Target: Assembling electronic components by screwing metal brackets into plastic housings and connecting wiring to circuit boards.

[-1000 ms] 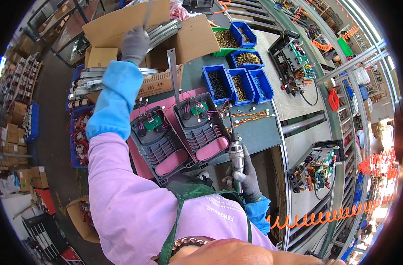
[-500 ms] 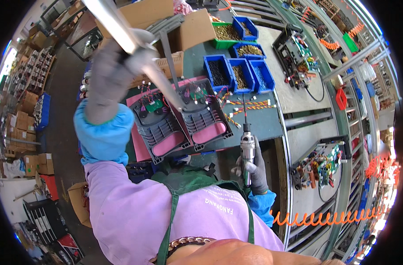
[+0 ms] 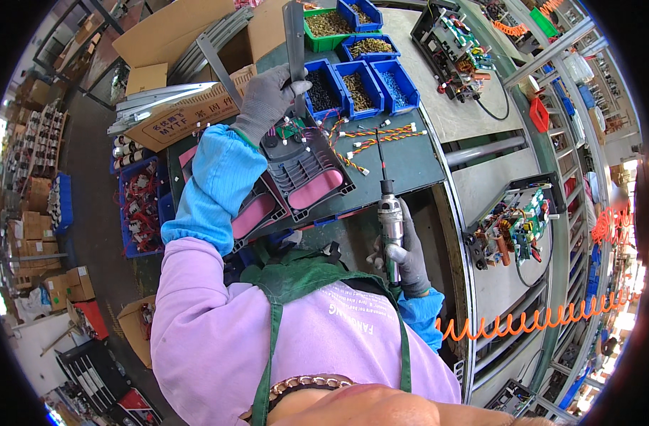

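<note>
My left hand (image 3: 269, 99), in a grey glove, grips a long grey metal bar (image 3: 294, 42) and holds it upright over the far end of a dark plastic housing (image 3: 306, 169) with pink panels. A second housing (image 3: 257, 213) of the same kind lies beside it on the left. My right hand (image 3: 407, 259), also gloved, holds an electric screwdriver (image 3: 390, 220) upright near my body, its long bit pointing up away from the housings. Loose yellow and red wire harnesses (image 3: 370, 136) lie on the green bench to the right of the housings.
Blue bins (image 3: 360, 74) of screws and a green bin (image 3: 326, 27) stand behind the housings. Cardboard boxes (image 3: 189, 117) with more metal bars sit at the left. Circuit board assemblies (image 3: 456, 39) lie on the conveyor (image 3: 480, 188) to the right, and an orange coiled hose (image 3: 530, 323) hangs low right.
My left hand has brought the metal bar from the cardboard boxes across to the housings and stood it upright. My right hand with the screwdriver has barely moved.
</note>
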{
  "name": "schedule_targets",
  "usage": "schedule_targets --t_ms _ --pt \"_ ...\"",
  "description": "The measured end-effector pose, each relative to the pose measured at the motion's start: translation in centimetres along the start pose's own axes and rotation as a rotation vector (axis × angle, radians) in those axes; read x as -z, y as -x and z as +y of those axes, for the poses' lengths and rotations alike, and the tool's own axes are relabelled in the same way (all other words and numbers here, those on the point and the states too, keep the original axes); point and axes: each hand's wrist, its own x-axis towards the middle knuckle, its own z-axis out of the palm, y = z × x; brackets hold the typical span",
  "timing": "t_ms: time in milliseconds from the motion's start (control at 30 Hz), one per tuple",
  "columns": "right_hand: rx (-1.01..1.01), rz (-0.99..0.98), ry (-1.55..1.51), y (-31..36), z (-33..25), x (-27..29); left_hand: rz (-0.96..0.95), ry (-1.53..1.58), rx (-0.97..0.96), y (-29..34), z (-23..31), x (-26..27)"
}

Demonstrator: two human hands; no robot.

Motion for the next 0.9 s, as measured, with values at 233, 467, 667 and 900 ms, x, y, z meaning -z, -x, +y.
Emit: schedule_targets --t_ms 233,467,667,900 --pt "-0.038 -0.046 0.001 -1.0 0.2 -0.6 0.001 -0.011 0.008 -0.9 -3.2 -1.1" --pt "-0.041 -0.101 0.079 -2.5 1.2 -1.0 0.010 0.047 -0.011 -1.5 -4.3 -0.8" --pt "-0.041 -0.104 0.097 -3.6 1.6 -1.3 -0.019 -0.027 -0.036 -2.3 -3.7 -0.6" --pt "-0.128 -0.128 0.097 -4.2 0.3 -2.6 0.000 -0.019 -0.074 -2.8 -5.0 -0.8"
